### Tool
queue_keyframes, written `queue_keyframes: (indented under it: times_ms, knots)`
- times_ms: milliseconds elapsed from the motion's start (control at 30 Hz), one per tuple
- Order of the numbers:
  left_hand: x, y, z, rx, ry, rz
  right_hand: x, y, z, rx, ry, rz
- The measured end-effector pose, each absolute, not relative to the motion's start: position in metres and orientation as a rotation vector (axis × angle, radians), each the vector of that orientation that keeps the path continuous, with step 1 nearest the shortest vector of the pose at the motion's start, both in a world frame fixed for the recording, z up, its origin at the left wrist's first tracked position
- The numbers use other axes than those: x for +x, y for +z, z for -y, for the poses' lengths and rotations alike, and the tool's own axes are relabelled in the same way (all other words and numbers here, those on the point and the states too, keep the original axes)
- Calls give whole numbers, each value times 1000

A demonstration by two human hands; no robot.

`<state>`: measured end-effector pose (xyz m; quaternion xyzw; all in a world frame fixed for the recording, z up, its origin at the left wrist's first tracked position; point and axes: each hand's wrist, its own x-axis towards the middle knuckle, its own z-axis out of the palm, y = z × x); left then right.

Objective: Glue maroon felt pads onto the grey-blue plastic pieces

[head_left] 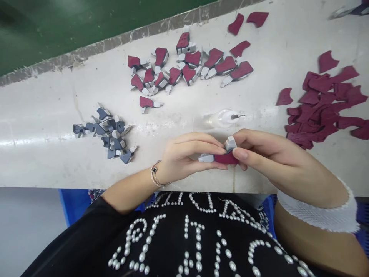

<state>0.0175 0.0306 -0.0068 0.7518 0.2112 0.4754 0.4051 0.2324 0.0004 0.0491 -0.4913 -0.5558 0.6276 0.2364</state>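
Between my two hands is a small part with a dark red face and light grey ends. My left hand grips its left side, fingers above and thumb below. On the right side my right hand pinches it, the thumb lying on the red face. Just behind the hands a white bottle with a thin metal tip lies on the table. Farther back sits a group of grey parts with red faces. Dark blue-grey parts without red form a pile at the left.
Loose dark red pieces are heaped on the white table at the right, with a few more at the back. A metal-tipped object shows at the top right corner. Blue bins stand below the table's front edge.
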Motion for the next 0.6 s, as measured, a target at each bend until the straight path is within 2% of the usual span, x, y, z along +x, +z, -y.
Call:
queue_keyframes:
  times_ms: [133,333,600]
  knots:
    - [17,-7,-31,1914,1225,-559,231,48,0,-1409,1629,1583]
    - [16,-8,-30,1977,1225,-570,232,43,-4,-1332,1722,1559]
    - [19,-8,-28,1990,1278,-638,216,52,5,-1561,1268,1799]
